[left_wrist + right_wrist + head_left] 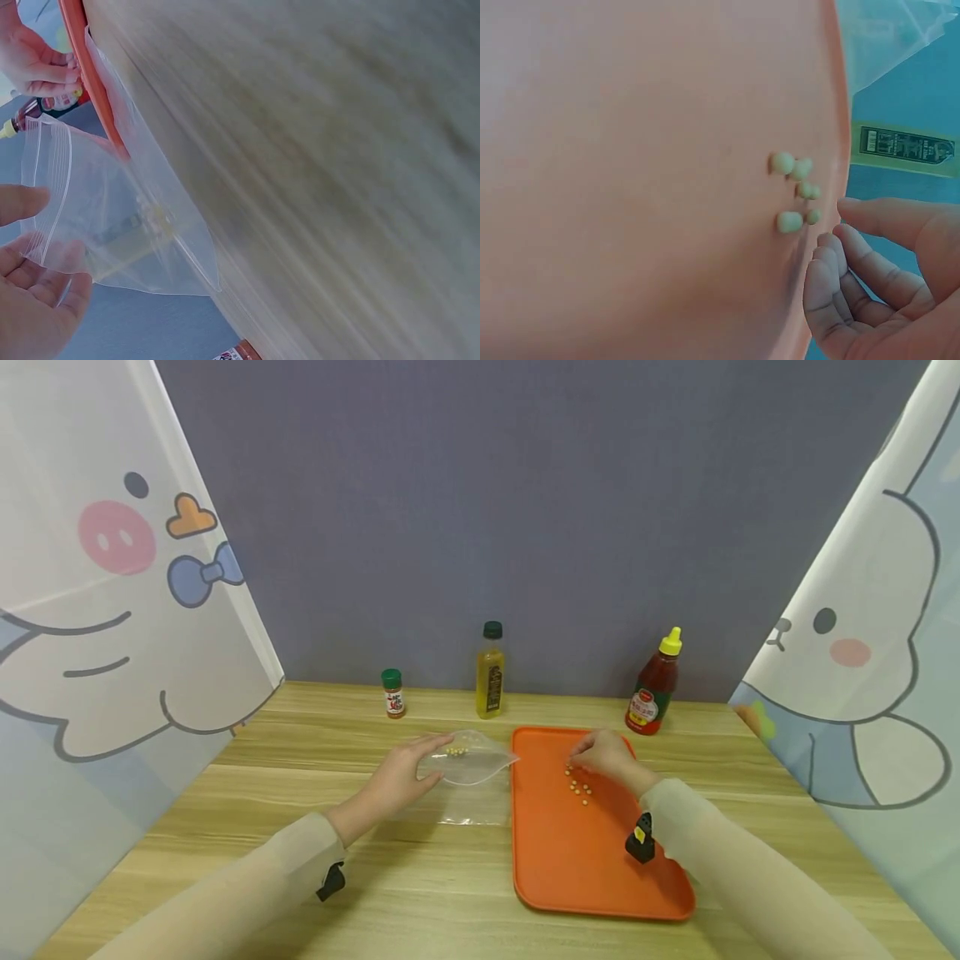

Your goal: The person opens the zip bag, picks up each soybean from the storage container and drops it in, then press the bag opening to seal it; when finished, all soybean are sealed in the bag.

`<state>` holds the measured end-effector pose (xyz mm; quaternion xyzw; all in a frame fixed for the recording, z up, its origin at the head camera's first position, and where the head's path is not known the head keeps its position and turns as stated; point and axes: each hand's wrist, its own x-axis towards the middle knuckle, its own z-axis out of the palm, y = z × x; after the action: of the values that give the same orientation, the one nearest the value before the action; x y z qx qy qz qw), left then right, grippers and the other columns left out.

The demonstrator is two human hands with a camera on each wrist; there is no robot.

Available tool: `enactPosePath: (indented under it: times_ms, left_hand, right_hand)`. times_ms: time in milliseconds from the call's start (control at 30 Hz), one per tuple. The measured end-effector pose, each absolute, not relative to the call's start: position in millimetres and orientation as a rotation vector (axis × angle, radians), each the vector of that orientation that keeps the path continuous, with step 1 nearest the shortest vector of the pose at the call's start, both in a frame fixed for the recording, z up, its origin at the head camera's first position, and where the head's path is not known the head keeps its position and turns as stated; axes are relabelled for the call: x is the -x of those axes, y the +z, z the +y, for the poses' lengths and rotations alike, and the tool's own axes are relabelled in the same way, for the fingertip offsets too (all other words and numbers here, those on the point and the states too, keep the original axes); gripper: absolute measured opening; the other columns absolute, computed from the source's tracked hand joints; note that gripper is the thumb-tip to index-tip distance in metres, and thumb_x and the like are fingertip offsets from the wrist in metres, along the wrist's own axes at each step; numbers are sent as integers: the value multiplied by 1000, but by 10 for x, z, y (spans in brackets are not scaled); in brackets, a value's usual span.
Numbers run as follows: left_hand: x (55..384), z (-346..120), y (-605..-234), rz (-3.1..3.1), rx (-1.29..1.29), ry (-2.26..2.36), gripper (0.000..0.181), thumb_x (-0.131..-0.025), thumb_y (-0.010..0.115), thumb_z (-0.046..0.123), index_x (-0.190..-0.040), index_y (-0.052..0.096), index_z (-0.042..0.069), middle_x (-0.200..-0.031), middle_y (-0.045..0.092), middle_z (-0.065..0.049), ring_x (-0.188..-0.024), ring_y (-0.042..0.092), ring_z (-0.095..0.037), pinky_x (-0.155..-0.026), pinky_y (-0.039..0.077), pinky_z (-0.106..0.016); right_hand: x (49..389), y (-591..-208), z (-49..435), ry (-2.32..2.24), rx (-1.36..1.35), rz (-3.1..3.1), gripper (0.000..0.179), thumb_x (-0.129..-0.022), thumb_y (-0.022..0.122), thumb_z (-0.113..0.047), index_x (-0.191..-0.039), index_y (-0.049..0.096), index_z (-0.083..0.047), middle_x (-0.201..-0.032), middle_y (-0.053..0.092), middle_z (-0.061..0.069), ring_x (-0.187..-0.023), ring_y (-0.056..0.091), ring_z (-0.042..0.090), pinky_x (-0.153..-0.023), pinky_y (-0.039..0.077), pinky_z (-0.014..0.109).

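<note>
A clear zip-seal bag [480, 768] stands with its mouth spread, holding several small round pale-yellow beans [456, 751]. My left hand [408, 775] grips the bag's left side at the mouth; thumb and fingers show around the seal strip in the left wrist view. Over the far part of an orange tray [570, 868] is my right hand [606, 755], its fingers bent. In the right wrist view its thumb and index fingertips are slightly apart, with nothing visible between them. Several loose beans [784, 163] lie on the tray just beside those fingertips.
Along the back of the wooden table [442, 893] stand a small green-capped spice jar [393, 696], an oil bottle [491, 672] and a red sauce bottle [654, 687] with a yellow cap. A grey panel [480, 527] rises behind; printed curtains [90, 610] flank both sides.
</note>
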<state>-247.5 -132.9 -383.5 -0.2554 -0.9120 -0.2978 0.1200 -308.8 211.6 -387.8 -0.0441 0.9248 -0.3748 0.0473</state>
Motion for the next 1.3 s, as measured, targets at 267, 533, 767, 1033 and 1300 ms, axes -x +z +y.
enactPosePath:
  times_ms: [267,533,767,1033,1300]
  left_hand:
    - [2468,-1307,-3816,-2683,719,-871,60,-82,74,4,-138,54,12,-139,55,-14,-128,52,-35,-108,43,-51]
    - [2487,-1298,-3793,-2670,731,-850,58,-83,73,6,-138,53,10,-139,55,-14,-127,53,-35,-107,45,-49]
    - [2484,-1295,-3799,-2678,733,-857,59,-82,73,4,-138,53,10,-139,55,-14,-127,53,-35,-107,44,-49]
    - [2492,-1272,-3812,-2658,734,-846,60,-81,75,4,-137,54,8,-138,56,-16,-125,54,-36,-106,45,-49]
    - [2478,-1290,-3816,-2697,681,-894,59,-83,73,6,-138,53,11,-140,54,-15,-127,53,-36,-106,45,-49]
  right_hand:
    - [3090,-3878,2181,-1110,67,2795,13,-79,78,-15,-82,75,-3,-66,67,1,-57,57,9,-53,50,21]
    - [3119,-3927,2186,-1115,3,2810,13,-78,79,-11,-85,75,-1,-70,68,0,-60,57,8,-53,50,20]
    - [3129,-3961,2174,-1070,63,2831,16,-79,78,-12,-91,75,-2,-78,73,3,-62,59,10,-55,51,22]
    - [3132,-3922,2265,-1100,225,2788,9,-82,75,-11,-85,75,-2,-73,70,2,-61,59,9,-54,51,22]
    - [3125,-3966,2344,-1128,280,2744,12,-87,69,-8,-92,72,3,-79,70,6,-64,58,11,-58,53,25]
